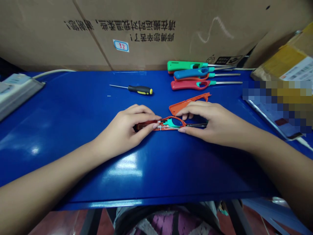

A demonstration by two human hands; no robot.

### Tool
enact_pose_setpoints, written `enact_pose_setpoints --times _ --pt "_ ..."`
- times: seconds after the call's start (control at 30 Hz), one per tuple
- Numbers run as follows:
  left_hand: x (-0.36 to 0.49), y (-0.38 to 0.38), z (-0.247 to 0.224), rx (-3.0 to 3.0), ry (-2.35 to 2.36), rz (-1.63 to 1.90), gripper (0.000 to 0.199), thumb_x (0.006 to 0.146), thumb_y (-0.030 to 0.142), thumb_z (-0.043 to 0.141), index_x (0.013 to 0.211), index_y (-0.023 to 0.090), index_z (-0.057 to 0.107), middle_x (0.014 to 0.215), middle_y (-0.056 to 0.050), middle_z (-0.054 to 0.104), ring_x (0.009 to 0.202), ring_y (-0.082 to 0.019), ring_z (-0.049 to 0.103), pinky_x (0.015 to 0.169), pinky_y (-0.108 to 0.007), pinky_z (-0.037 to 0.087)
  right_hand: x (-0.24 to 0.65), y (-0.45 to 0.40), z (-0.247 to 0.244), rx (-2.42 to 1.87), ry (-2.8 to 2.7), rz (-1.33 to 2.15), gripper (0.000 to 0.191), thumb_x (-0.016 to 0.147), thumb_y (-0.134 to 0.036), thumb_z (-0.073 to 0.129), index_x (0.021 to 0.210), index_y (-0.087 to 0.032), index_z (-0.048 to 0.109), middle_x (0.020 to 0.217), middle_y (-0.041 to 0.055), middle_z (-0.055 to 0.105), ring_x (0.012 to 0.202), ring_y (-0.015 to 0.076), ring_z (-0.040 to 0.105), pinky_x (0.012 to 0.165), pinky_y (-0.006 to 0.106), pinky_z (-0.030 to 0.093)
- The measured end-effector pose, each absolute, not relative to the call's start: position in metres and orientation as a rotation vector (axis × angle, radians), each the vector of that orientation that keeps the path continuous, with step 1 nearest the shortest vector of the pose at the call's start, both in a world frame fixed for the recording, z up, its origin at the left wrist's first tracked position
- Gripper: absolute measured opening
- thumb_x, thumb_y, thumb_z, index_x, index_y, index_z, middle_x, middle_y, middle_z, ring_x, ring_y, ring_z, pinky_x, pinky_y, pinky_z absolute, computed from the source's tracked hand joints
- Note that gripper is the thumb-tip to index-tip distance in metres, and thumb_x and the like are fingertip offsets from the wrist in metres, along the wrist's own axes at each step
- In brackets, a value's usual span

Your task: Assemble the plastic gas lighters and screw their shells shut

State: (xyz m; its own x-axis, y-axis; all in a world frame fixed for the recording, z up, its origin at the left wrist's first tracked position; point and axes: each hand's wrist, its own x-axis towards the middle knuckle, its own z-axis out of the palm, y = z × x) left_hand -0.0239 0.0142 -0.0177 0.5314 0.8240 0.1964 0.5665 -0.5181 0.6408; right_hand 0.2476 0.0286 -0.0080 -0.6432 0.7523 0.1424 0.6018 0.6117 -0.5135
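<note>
An opened utility lighter lies on the blue table, its red-orange shell exposing a teal trigger and small internal parts. My left hand grips its dark red handle end with fingers on top and thumb along the near side. My right hand holds the other end by the ring, next to the metal nozzle. Just beyond my right fingers lies a loose orange shell half. Farther back are a yellow-and-black screwdriver and several assembled lighters.
A white power strip and its cable sit at the left of the table. A parcel and a sheet of papers lie at the right. Cardboard boxes stand along the back edge.
</note>
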Motion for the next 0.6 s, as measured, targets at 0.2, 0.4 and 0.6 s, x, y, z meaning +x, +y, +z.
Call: enact_pose_setpoints --times 0.2,0.4,0.6 --pt "-0.0219 0.0169 -0.0163 1.975 1.172 0.607 0.027 0.093 0.033 0.065 0.113 0.020 0.077 0.109 -0.007 0.072 0.094 -0.019 0.066 0.084 -0.030 0.051 0.2443 0.0285 -0.0134 -1.128 -2.442 0.698 0.019 0.089 -0.029 0.070 0.106 -0.020 0.071 0.101 0.0059 0.072 0.092 0.0196 0.064 0.080 0.033 0.051" --pt "-0.0226 0.0107 -0.0149 2.147 1.212 0.675 0.027 0.093 0.036 0.064 0.111 0.019 0.076 0.114 -0.009 0.071 0.095 -0.020 0.066 0.087 -0.031 0.052 0.2458 0.0286 -0.0131 -1.127 -2.431 0.720 0.026 0.086 -0.027 0.072 0.111 -0.020 0.069 0.098 0.0040 0.071 0.084 0.0171 0.063 0.073 0.030 0.050" --pt "-0.0298 0.0161 -0.0085 2.424 1.190 0.571 0.022 0.090 0.039 0.067 0.095 0.020 0.076 0.105 -0.007 0.071 0.094 -0.021 0.065 0.087 -0.033 0.050 0.2468 0.0303 -0.0130 -1.172 -2.427 0.733 0.022 0.085 -0.028 0.071 0.105 -0.019 0.069 0.088 0.0024 0.070 0.074 0.0150 0.062 0.066 0.028 0.049"
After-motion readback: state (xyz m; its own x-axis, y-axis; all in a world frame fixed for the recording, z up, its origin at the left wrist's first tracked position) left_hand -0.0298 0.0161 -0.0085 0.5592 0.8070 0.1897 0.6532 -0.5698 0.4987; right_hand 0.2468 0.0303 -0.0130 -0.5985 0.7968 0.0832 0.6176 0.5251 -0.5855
